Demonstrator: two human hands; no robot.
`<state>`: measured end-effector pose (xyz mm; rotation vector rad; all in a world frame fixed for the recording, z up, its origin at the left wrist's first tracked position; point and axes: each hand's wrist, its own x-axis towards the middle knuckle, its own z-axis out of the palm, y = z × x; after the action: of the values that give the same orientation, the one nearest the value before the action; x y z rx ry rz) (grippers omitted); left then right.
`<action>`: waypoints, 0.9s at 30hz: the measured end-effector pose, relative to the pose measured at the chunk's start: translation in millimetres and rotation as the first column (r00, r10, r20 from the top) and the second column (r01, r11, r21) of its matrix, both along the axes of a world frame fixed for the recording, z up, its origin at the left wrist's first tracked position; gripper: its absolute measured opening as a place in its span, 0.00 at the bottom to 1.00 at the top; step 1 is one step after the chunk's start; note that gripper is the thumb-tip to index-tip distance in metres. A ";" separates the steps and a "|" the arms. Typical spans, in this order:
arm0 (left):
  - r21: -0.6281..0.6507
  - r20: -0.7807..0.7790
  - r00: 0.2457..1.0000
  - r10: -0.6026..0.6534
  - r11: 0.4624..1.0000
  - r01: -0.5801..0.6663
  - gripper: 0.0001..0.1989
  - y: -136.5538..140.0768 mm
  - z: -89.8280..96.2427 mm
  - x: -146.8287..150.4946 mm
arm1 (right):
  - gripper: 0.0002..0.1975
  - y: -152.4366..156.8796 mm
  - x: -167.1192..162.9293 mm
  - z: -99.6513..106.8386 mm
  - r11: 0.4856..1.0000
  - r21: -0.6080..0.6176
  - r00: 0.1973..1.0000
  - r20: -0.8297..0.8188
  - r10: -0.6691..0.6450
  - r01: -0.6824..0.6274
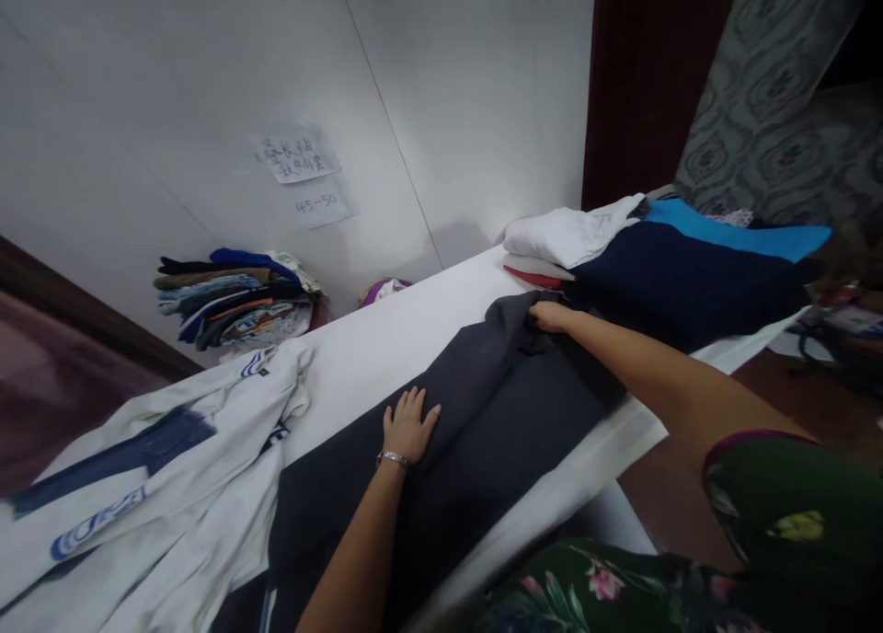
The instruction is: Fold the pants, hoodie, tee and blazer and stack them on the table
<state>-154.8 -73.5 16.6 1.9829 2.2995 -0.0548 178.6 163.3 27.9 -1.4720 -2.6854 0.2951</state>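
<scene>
A dark grey garment point(510, 431) lies spread lengthwise over the white table. My left hand point(408, 426), with a bracelet at the wrist, rests flat on its middle, fingers spread. At the garment's far right end, my right hand point(548, 316) has its fingers closed on the cloth, which bunches up there. Folds run from that bunch down toward my left hand. What kind of garment it is, I cannot tell.
White clothes with blue trim point(200, 486) lie to the left. Piled clothes, navy and bright blue point(690, 274) among them, are at the right. A folded stack point(235, 297) stands by the wall. Paper notes point(300, 155) hang on the wall above the white table point(386, 339).
</scene>
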 end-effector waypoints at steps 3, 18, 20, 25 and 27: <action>0.009 0.000 1.000 -0.004 1.000 0.004 0.28 0.5 -1.8 -0.8 | 0.19 -3.3 0.4 -1.3 1.000 0.005 0.999 0.020 -0.030 0.030; 0.046 -0.006 1.000 -0.015 0.999 0.016 0.28 1.4 -5.3 -2.2 | 0.17 -24.1 42.9 30.4 0.990 0.089 0.928 -0.366 -0.072 0.112; 0.052 -0.011 1.000 -0.020 0.998 0.021 0.28 1.1 -5.4 -1.9 | 0.18 -25.8 45.1 31.3 0.988 0.067 0.904 -0.415 -0.102 0.142; 0.043 0.002 1.000 -0.013 0.999 0.013 0.28 0.2 -4.5 -1.5 | 0.17 -21.2 44.2 28.7 0.988 -0.014 0.900 -0.411 -0.144 0.152; 0.037 0.002 1.000 -0.011 0.999 0.011 0.28 0.2 -4.4 -1.5 | 0.18 -19.6 43.4 28.3 0.988 -0.018 0.914 -0.376 -0.151 0.156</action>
<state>-156.3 -73.4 12.2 2.0125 2.3043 -0.0104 222.0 143.8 56.3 -1.4391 -2.2534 0.4938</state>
